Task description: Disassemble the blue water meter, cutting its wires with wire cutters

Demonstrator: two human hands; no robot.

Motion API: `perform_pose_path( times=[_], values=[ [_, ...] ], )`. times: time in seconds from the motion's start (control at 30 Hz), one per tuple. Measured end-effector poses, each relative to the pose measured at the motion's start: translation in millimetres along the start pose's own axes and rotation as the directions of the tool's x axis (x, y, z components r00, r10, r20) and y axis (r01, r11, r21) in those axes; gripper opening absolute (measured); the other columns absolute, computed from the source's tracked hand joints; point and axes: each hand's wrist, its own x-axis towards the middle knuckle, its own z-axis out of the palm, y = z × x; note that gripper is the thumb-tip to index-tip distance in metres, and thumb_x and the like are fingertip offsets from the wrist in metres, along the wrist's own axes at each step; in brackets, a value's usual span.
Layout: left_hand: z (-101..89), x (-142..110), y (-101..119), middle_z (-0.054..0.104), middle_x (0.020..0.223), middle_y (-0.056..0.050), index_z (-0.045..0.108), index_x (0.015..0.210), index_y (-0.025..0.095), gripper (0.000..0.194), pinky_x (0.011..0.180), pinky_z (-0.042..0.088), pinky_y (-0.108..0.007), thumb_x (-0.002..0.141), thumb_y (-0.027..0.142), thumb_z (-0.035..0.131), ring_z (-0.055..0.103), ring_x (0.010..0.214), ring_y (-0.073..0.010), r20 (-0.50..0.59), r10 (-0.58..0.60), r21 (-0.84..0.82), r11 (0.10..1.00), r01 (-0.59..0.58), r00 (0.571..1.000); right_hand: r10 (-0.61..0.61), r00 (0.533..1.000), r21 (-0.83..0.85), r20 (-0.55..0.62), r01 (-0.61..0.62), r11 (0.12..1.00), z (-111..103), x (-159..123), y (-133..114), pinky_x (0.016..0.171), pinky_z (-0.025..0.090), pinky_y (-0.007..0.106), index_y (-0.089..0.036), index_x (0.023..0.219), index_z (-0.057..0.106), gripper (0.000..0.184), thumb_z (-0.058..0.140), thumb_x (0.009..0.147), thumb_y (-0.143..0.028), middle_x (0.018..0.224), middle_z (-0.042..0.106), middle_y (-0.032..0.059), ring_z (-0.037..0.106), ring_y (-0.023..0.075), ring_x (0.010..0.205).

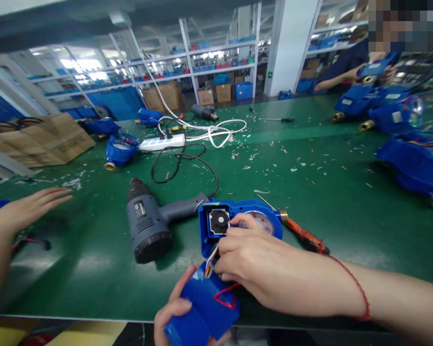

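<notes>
Blue water meter, lower centre of the head view, compartment open, set back from the front edge of the green bench! A heat gun crowds its left; scrap-flecked room spreads upper right. Right hand arches over the meter, fingers bunched by thin coloured wires; pinching them or not, can't tell. Left hand, bottom centre, grasps a glossy blue boxy part. Brass fitting gleams, dial round.
</notes>
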Motion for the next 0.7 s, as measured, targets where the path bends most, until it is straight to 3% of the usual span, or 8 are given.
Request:
perform_pose_path(
  times=[0.13, 0.23, 0.37, 0.5, 0.57, 0.7],
  values=[
    [-6.2, 8, -11, 0.072, 0.119, -0.009, 0.057, 0.100, 0.026, 0.052, 0.073, 0.062, -0.035, 0.059, 0.022, 0.089, 0.075, 0.096, -0.0278, 0.110, -0.012, 0.145, 0.989, -0.004, 0.994, 0.118, 0.993, 0.088, 0.005, -0.118, 0.989, -4, -2, -5, 0.092, 0.027, 0.038, -0.014, 0.079, 0.061, 0.019, 0.050, 0.094, -0.010, 0.089, 0.062, 0.0021, 0.051, 0.0159, 0.087],
    [-12.8, 13, -19, 0.075, 0.112, -0.010, 0.055, 0.114, 0.024, 0.071, 0.074, 0.063, -0.035, 0.053, 0.011, 0.090, 0.076, 0.093, -0.0278, 0.172, -0.010, 0.243, 0.969, -0.032, 0.985, 0.158, 0.987, 0.143, -0.035, -0.151, 0.978, -1, -1, -7, 0.091, 0.028, 0.038, -0.013, 0.078, 0.059, 0.017, 0.051, 0.093, -0.009, 0.087, 0.060, 0.0015, 0.050, 0.0154, 0.085],
    [-19.3, 16, -23, 0.072, 0.121, -0.015, 0.051, 0.111, 0.022, 0.071, 0.082, 0.061, -0.037, 0.052, 0.011, 0.088, 0.072, 0.105, -0.0310, 0.206, 0.175, 0.253, 0.941, -0.225, 0.963, 0.146, 0.987, 0.163, -0.074, -0.133, 0.978, 1, -2, -6, 0.091, 0.028, 0.037, -0.013, 0.082, 0.060, 0.014, 0.050, 0.090, -0.007, 0.089, 0.059, 0.0018, 0.049, 0.0154, 0.084],
    [-19.9, 16, -24, 0.074, 0.114, -0.015, 0.047, 0.103, 0.022, 0.075, 0.075, 0.059, -0.029, 0.043, 0.012, 0.091, 0.076, 0.095, -0.0278, 0.269, 0.349, 0.353, 0.832, -0.429, 0.898, 0.097, 0.992, 0.105, -0.079, -0.089, 0.991, 2, -2, -3, 0.089, 0.029, 0.037, -0.014, 0.083, 0.059, 0.014, 0.048, 0.091, -0.008, 0.089, 0.059, 0.0029, 0.047, 0.0162, 0.081],
    [-17.2, 14, -24, 0.076, 0.110, -0.012, 0.046, 0.101, 0.023, 0.074, 0.070, 0.056, -0.027, 0.043, 0.015, 0.091, 0.077, 0.087, -0.0242, 0.212, 0.354, 0.400, 0.819, -0.411, 0.911, 0.086, 0.993, 0.079, -0.086, -0.080, 0.994, 3, -1, -2, 0.089, 0.029, 0.037, -0.014, 0.083, 0.059, 0.016, 0.047, 0.092, -0.009, 0.089, 0.060, 0.0030, 0.047, 0.0165, 0.080],
    [-12.3, 5, -24, 0.074, 0.113, -0.010, 0.049, 0.104, 0.025, 0.067, 0.070, 0.051, -0.029, 0.050, 0.027, 0.089, 0.075, 0.085, -0.0222, 0.041, 0.198, 0.465, 0.864, -0.194, 0.979, 0.050, 0.984, 0.048, -0.168, -0.043, 0.998, 5, -1, -2, 0.097, 0.025, 0.037, -0.015, 0.090, 0.060, 0.018, 0.043, 0.098, -0.016, 0.089, 0.063, 0.0017, 0.052, 0.0163, 0.083]
  ],
)
